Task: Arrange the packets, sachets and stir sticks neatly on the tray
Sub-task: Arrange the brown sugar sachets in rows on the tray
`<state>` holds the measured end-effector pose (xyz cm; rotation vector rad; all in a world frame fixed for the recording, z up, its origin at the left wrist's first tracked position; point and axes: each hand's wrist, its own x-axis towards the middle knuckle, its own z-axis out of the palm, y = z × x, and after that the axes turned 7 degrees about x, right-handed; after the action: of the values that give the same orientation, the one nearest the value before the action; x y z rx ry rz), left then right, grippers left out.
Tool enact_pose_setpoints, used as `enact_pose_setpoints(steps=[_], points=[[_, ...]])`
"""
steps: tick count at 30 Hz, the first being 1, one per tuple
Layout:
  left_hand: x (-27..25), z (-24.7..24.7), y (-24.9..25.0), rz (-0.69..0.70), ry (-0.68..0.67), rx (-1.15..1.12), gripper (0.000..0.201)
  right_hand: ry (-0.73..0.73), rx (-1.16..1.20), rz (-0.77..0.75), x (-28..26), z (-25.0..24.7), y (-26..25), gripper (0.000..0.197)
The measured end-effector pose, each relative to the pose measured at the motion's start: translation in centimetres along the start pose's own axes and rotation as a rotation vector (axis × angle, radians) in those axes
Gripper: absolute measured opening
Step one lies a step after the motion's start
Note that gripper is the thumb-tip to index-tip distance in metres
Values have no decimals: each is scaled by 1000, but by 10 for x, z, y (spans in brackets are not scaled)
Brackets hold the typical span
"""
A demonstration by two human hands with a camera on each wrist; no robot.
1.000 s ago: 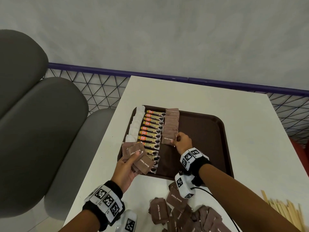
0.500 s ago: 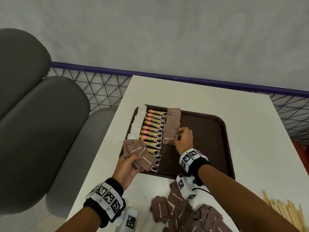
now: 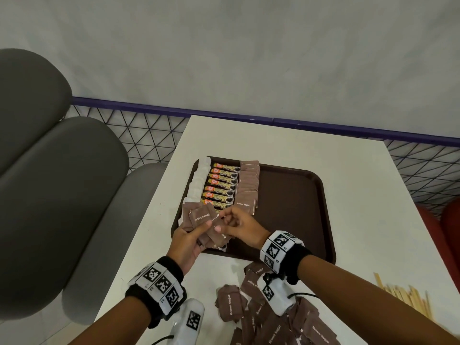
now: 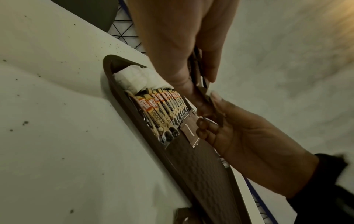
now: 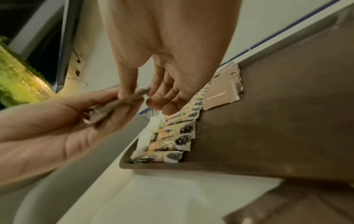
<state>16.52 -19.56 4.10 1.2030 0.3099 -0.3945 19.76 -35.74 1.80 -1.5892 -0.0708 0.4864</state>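
A brown tray (image 3: 286,212) holds three neat columns: white sachets (image 3: 199,180), coffee stick packets (image 3: 222,185) and brown sugar sachets (image 3: 249,185). Over the tray's near left corner my left hand (image 3: 199,230) grips a fanned stack of brown sugar sachets (image 3: 199,216). My right hand (image 3: 220,217) has come up against that stack and pinches the edge of its top sachet between thumb and forefinger. In the right wrist view the stack (image 5: 118,104) shows edge-on between both hands, above the coffee packets (image 5: 176,136).
A loose pile of brown sugar sachets (image 3: 268,317) lies on the white table in front of the tray. Wooden stir sticks (image 3: 408,297) lie at the near right. The tray's right half is bare. A grey chair (image 3: 62,183) stands on the left.
My right hand left the sachet it was setting down in the brown sugar column and moved back left to the stack in my left hand.
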Motion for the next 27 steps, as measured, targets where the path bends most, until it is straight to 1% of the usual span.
enact_pose_setpoints(steps=[4,5,7,8,10,12,14,16,18,22,25,27], points=[[-1,3,2,-21,43,-5,18,-42,79,19,0,-3,-3,38],[-1,2,2,-21,51,-13,18,-37,91,16,0,-6,-4,38],[0,-1,4,-24,58,-21,20,-3,83,9,-2,-15,-5,33],[0,-2,5,-26,60,-27,22,40,74,14,-2,-20,-5,29],[1,-6,6,-33,70,-42,24,194,73,35,0,-33,-3,24],[1,-10,7,-40,73,-48,24,396,72,56,5,-47,4,27],[1,-12,7,-46,71,-49,27,588,20,77,9,-58,9,29],[2,-14,7,-61,71,-52,33,694,-8,90,11,-65,13,27],[2,-15,6,-78,64,-61,34,725,1,101,13,-68,16,22],[5,-18,4,-87,69,-85,35,732,13,153,19,-61,21,16],[6,-20,2,-83,72,-83,30,727,3,212,25,-53,28,15],[7,-20,2,-81,71,-79,26,744,-47,227,27,-49,32,16]])
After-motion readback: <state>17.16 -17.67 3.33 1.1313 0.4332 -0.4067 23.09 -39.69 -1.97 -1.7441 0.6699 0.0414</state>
